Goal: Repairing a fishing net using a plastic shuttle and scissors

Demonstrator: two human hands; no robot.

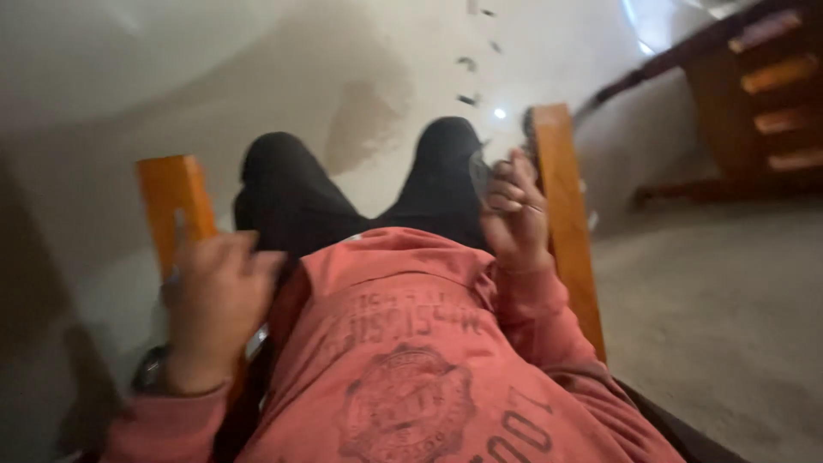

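Note:
I sit in a chair with orange wooden armrests, in a salmon-red printed sweatshirt (403,360) and dark trousers (300,197). My left hand (214,296) rests with curled fingers on the left armrest (176,201). A thin grey shape (180,230) sticks up at its fingers, too blurred to tell whether it is held. A dark watch (150,373) is on that wrist. My right hand (514,219) is raised beside the right armrest (566,214). Its fingers pinch a small dark grey object (478,171), blurred.
A pale floor (720,309) with a darker stain (369,120) stretches ahead. Wooden furniture with slats or shelves (771,94) stands at the far right. A few small dark bits (467,64) lie on the floor beyond my knees.

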